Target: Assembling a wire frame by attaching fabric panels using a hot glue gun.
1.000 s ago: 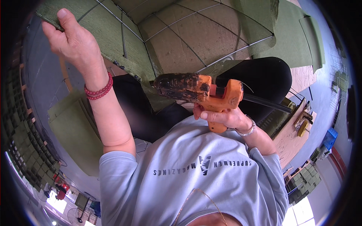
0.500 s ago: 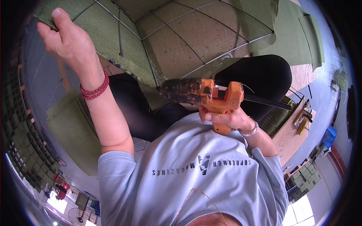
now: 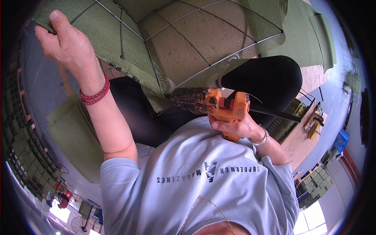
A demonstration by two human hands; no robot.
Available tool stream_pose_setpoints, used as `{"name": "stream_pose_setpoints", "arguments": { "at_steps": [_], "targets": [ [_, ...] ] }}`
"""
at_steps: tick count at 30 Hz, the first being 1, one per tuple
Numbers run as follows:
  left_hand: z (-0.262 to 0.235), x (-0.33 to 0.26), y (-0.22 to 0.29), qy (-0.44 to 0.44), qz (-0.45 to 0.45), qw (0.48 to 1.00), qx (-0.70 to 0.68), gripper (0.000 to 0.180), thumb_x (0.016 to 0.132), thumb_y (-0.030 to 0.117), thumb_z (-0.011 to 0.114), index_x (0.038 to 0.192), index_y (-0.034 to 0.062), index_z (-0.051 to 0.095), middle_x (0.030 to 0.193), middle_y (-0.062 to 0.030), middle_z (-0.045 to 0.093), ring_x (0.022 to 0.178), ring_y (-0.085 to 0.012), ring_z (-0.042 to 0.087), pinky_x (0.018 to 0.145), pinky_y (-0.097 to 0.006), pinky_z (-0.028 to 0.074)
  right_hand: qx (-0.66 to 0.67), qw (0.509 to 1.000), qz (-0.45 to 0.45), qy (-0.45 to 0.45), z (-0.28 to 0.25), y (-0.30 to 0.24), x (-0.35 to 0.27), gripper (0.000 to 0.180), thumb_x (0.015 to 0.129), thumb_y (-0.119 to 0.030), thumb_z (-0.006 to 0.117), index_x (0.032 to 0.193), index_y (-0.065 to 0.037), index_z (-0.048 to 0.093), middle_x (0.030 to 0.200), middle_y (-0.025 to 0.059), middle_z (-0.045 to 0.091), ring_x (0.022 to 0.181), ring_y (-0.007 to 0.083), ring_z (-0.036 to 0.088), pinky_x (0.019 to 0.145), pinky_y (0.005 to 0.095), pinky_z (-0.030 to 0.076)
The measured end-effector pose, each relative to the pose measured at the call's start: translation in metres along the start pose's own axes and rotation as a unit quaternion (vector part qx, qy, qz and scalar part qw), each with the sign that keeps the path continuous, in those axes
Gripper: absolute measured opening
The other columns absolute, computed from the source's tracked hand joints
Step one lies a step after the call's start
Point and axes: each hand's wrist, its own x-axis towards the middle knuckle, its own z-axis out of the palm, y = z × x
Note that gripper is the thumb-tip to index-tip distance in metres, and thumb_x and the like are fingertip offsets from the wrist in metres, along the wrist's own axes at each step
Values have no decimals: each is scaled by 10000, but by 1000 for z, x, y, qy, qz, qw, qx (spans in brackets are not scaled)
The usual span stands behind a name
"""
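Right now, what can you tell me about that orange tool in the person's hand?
The orange glue gun looks like plastic, with a dark front end crusted in brownish residue. It lies roughly level, nozzle pointing to the picture's left, just short of the green fabric on a wire frame. The right hand grips its handle from below. A dark cord or rod runs out behind it.

A single head-worn fisheye camera looked steeply down the person's own chest, very close to it. The left hand (image 3: pixel 68 45) sat at the upper left and the right hand (image 3: pixel 235 127) just right of centre, both near the lens. Beyond the hands the view faced the lap and the floor. Straight edges bent toward the dark round rim. No second view shared the scene.
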Motion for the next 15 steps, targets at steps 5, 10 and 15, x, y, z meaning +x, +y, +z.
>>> {"name": "stream_pose_setpoints", "arguments": {
  "at_steps": [5, 10, 15],
  "targets": [
    [0, 0, 1, -3, -20, 1000, 5, 268, 995, 150, 571, 1116, -89, 594, 981, -81, 645, 851, -140, 544, 807, -285, 443, 13, 999, -23, 22, 0, -6, -6, 243, 867, -103, 752, 1066, -27, 635, 924, 12, 648, 851, 108, 598, 787, 272, 507],
    [-3, 4, -8, -5, 18, 1000, 17, 304, 999, 251, 604, 987, -52, 578, 795, -39, 589, 712, -121, 508, 687, -285, 447, -36, 999, 0, 14, 1, -5, -10, 244, 865, -98, 746, 1070, -26, 635, 925, 16, 647, 854, 113, 597, 787, 275, 506],
    [-1, -1, 3, -6, -21, 1000, 16, 258, 991, 160, 582, 1095, -75, 607, 930, -53, 626, 819, -124, 520, 778, -268, 434, -20, 999, 17, 37, -3, -5, -16, 254, 851, -86, 747, 1067, -26, 625, 910, 19, 636, 845, 110, 587, 780, 267, 499]
  ]
}}
